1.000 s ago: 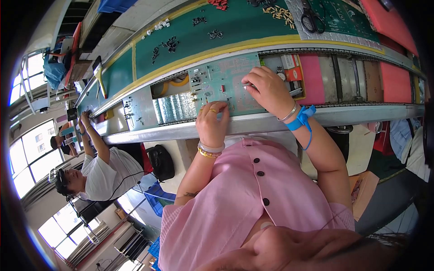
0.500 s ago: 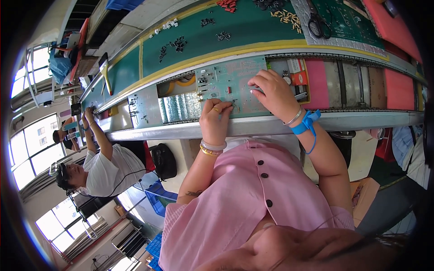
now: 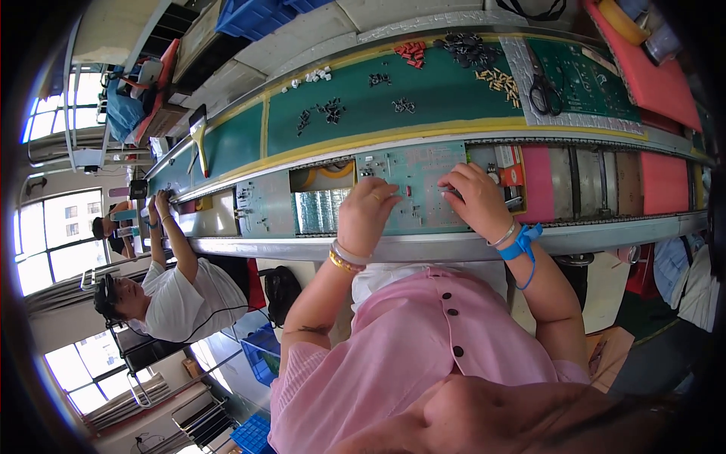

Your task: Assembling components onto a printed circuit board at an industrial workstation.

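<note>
A green circuit board [image 3: 423, 163] lies on the rail line in front of me, with a small red component [image 3: 408, 191] standing near its middle. My left hand [image 3: 363, 216] is over the board's left part, thumb and forefinger pinched close beside the red component. Whatever that pinch holds is too small to make out. Above the board's right part, my right hand [image 3: 480, 200] has its fingers curled together. A small dark part [image 3: 452, 192] shows at its fingertips; its kind is unclear.
Beyond the rail, a green surface bears piles of white parts [image 3: 316, 76], black parts [image 3: 331, 111], red parts [image 3: 411, 54], and tan parts [image 3: 501, 87]. Scissors [image 3: 541, 94] lie at the far right. Another board [image 3: 268, 204] sits to the left, where a co-worker [image 3: 181, 295] works.
The view has shifted, and everything sits lower in it. My left hand has moved away from the board's near edge toward the red component. My right fingers have curled in, with a dark part showing.
</note>
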Motion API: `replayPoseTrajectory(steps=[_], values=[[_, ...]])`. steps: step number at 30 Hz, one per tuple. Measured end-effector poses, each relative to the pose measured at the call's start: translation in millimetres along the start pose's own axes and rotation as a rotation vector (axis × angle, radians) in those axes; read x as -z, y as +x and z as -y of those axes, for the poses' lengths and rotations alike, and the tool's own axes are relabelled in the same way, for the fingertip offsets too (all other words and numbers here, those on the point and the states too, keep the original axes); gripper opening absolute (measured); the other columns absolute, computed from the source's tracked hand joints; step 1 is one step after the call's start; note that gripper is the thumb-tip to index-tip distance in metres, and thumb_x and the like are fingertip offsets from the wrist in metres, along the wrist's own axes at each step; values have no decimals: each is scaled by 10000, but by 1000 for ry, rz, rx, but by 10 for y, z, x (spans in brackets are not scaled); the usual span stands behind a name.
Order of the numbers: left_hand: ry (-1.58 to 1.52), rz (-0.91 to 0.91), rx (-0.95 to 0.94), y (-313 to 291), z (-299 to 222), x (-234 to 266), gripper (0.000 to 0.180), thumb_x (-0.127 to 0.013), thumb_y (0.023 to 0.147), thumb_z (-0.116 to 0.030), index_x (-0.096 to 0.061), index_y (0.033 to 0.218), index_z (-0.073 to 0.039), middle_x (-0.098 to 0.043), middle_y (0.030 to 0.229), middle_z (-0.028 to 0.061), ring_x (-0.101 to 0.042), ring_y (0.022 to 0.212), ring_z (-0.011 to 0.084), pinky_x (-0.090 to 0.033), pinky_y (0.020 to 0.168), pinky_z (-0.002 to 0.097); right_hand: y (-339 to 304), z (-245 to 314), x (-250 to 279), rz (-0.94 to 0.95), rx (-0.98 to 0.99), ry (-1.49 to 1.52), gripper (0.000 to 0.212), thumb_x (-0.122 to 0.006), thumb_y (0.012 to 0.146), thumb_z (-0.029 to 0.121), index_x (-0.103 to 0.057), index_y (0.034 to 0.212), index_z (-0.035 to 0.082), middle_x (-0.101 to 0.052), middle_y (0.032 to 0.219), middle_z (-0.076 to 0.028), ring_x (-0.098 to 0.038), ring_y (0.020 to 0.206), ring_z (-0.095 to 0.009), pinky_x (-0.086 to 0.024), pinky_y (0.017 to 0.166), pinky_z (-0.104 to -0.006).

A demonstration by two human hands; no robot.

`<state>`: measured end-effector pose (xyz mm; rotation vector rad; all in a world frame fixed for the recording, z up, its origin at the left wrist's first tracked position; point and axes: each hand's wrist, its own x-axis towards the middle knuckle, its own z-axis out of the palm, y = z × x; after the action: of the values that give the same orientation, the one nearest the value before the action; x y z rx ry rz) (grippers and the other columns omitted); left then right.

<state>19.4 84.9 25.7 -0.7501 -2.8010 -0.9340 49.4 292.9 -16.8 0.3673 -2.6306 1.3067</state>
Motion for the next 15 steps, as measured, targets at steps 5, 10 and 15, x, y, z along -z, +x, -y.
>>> replayPoseTrajectory(steps=[5, 10, 15], values=[[-19, -75, 66, 1044, 619, 33, 190, -725, 666, -117, -655, 832, -57, -584, 830, 87, -579, 706, 229, -476, 644, 337, 8, -12, -49, 6, -6, -19, 130, -639, 691, 20, -583, 804, 52, -541, 776, -76, -526, 774, -267, -435, 655, -368], [111, -121, 18, 1537, 1079, -203, 202, -735, 644, -122, -662, 827, -77, -574, 875, 84, -545, 852, 276, -452, 755, 368, 46, 2, -58, 22, -38, 2, 100, -632, 705, 29, -579, 787, 50, -539, 772, -76, -525, 772, -270, -442, 672, -367], [202, -172, -46, 1631, 1058, -272, 195, -740, 629, -121, -664, 805, -87, -567, 887, 80, -529, 883, 297, -443, 791, 382, 73, -18, -50, 8, -36, 15, 98, -628, 717, 36, -578, 798, 58, -535, 755, -73, -533, 740, -268, -431, 637, -365]])
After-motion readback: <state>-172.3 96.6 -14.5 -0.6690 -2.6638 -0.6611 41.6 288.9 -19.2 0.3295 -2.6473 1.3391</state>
